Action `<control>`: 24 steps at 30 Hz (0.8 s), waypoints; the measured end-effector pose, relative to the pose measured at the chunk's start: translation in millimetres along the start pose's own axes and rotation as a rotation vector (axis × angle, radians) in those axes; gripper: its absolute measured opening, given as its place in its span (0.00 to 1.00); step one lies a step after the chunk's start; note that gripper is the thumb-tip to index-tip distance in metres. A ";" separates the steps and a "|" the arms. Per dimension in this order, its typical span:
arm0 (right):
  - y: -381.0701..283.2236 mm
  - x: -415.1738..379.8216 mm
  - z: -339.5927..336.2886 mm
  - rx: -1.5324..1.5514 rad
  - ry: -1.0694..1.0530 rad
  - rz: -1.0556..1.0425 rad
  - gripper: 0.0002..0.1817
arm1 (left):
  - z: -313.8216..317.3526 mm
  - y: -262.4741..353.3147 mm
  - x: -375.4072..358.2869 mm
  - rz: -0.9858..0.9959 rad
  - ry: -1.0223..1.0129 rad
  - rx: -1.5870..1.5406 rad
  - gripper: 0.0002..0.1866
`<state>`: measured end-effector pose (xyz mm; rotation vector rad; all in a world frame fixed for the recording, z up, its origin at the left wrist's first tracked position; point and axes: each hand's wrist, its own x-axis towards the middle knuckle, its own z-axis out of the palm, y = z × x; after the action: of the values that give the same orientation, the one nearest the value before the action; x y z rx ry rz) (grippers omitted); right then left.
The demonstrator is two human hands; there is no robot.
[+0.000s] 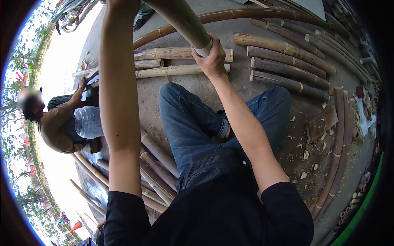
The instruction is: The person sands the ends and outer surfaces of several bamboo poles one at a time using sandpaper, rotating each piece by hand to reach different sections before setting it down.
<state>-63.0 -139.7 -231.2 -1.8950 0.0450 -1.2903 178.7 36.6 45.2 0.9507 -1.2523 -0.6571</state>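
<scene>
A thick green-brown bamboo pole slants across the top middle of the view, with a pale band at its lower end. My right hand is wrapped round that end, fingers closed on it. My left arm reaches straight up to the top edge, where only the wrist and a bit of my left hand show; its fingers are out of frame. Under and beside the right hand lie pale bamboo pieces on the ground. A long curved bamboo pole runs behind the held pole.
Cut bamboo lengths lie at the upper right. More poles lie left of my legs. A co-worker sits at the left near a clear plastic container. A brown block and wood chips lie at the right.
</scene>
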 end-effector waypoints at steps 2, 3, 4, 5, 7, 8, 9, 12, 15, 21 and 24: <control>-2.3 -0.9 -5.7 0.035 -0.040 0.011 0.36 | 25.7 -74.6 -40.6 0.273 0.304 -0.046 0.23; -3.3 -2.4 -8.7 0.069 -0.083 0.029 0.35 | 108.3 -106.8 -41.1 0.319 0.641 0.211 0.20; -5.5 -3.7 -12.7 0.063 -0.083 0.025 0.35 | 188.2 -90.1 -39.4 0.034 0.676 0.395 0.33; -8.6 -4.6 -17.8 0.111 -0.123 0.060 0.34 | 203.1 -103.0 -44.0 0.039 0.608 0.426 0.38; -14.6 -7.2 -28.7 0.176 -0.179 0.110 0.32 | 212.0 -128.2 -62.2 -0.053 0.594 0.404 0.31; -17.0 -8.5 -31.8 0.166 -0.189 0.114 0.32 | 214.9 -133.3 -66.3 -0.064 0.577 0.419 0.28; -20.0 -10.4 -34.3 0.185 -0.218 0.125 0.33 | 218.8 -139.1 -71.0 -0.065 0.588 0.406 0.28; -24.7 -18.6 -38.5 0.219 -0.282 0.087 0.35 | 240.6 -146.1 -84.1 0.045 0.791 0.310 0.22; -24.5 -27.3 -31.6 0.247 -0.341 0.008 0.37 | 260.5 -137.5 -100.1 0.212 0.980 0.145 0.17; -5.8 -69.7 3.1 0.251 -0.538 0.005 0.36 | 247.0 -129.5 -167.5 0.205 1.322 0.228 0.17; 34.9 -105.2 6.5 0.147 -0.644 0.028 0.34 | 238.2 -125.2 -206.3 0.206 1.492 0.190 0.14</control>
<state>-93.9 -111.6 -334.1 -2.0829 -0.3453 -0.5977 -87.9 96.1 -155.8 1.0689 -0.0428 0.3852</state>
